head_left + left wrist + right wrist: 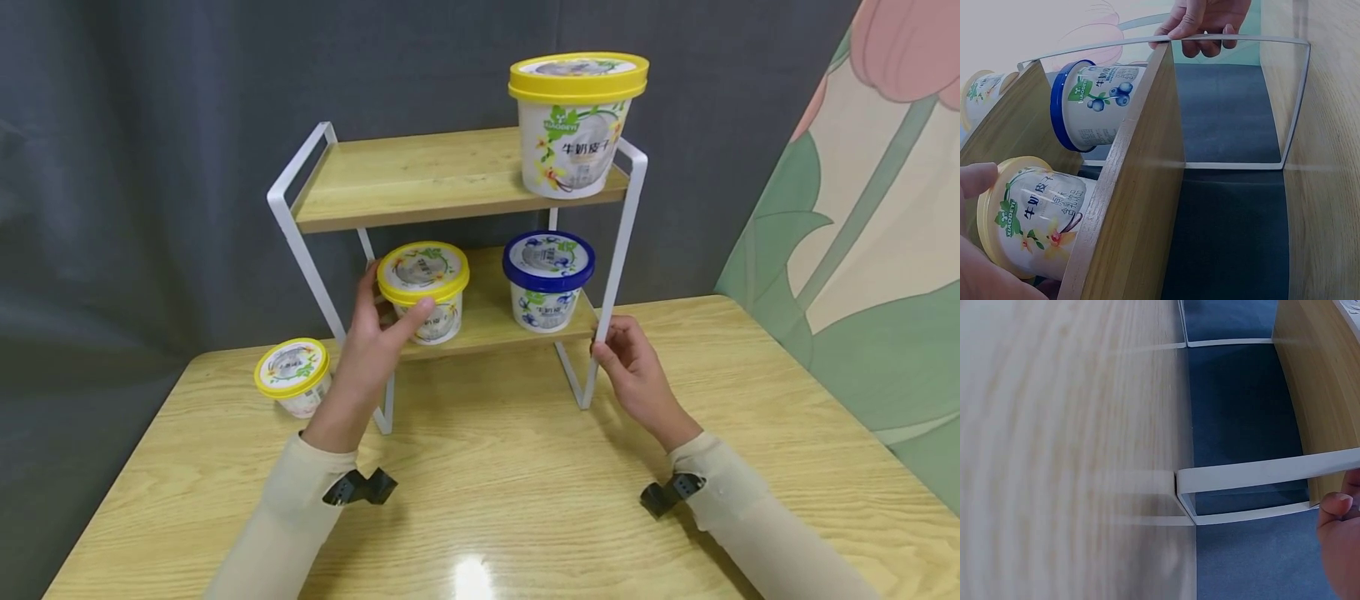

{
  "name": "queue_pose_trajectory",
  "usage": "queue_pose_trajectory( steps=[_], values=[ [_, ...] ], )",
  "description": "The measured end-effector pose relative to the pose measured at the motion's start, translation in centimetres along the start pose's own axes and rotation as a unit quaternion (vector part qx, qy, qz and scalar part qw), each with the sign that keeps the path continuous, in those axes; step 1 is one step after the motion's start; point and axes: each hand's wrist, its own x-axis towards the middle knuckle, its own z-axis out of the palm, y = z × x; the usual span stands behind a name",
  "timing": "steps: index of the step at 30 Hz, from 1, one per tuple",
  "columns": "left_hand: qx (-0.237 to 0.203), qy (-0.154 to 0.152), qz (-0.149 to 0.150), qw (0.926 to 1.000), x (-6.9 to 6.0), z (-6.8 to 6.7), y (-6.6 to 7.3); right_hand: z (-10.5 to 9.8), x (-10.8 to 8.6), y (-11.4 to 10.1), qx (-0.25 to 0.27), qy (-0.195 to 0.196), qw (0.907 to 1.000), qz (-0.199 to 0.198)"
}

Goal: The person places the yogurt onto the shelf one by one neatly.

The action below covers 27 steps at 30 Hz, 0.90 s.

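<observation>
A two-tier rack with wooden boards (420, 175) and a white metal frame (307, 250) stands on the table. On its lower board, at the left, sits a yellow-lidded tub (438, 321); my left hand (371, 342) holds it, thumb on the front of the lid and fingers around the far left side. To its right on the same board stands a blue-lidded tub (547, 304). My right hand (633, 371) grips the rack's right front leg near the lower board, thumb in front. In the right wrist view that hand (1341, 544) shows only partly.
A larger-looking yellow-lidded tub (573, 150) stands on the top board's right end. Another yellow-lidded tub (292, 375) is on the table left of the rack. Behind the rack hangs a dark curtain (450, 67); a flower-patterned panel (862, 250) is at the right.
</observation>
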Motion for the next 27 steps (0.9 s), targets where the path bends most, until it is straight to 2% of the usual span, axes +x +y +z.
queue_pose_trajectory(
  steps=[9, 13, 16, 19, 23, 27],
  values=[
    [0.010, 0.006, -0.002, 0.9999, -0.5, -0.8, -0.2, 0.7, 0.2, 0.0, -0.006, -0.011, 0.9999, 0.005],
    [-0.014, 0.012, -0.001, 0.9998, -0.6, -0.8, -0.3, 0.6, 0.1, 0.0, -0.009, -0.017, 0.9998, 0.005],
    [-0.027, 0.012, 0.012, 0.9995, -0.7, -0.3, -0.4, 0.2, 0.0, 0.0, -0.004, -0.003, 1.0000, 0.004],
    [-0.008, 0.022, 0.030, 0.9993, -1.1, 0.3, -0.6, -0.1, -0.1, -0.1, 0.008, 0.010, 0.9999, 0.002],
    [0.030, 0.043, 0.062, 0.9967, -2.6, 0.7, -0.9, -0.1, 0.0, -0.1, 0.015, 0.007, 0.9999, 0.001],
    [0.083, 0.034, 0.082, 0.9926, -4.6, 0.8, -1.6, 0.1, 0.0, 0.0, 0.020, 0.006, 0.9998, 0.000]
  ],
)
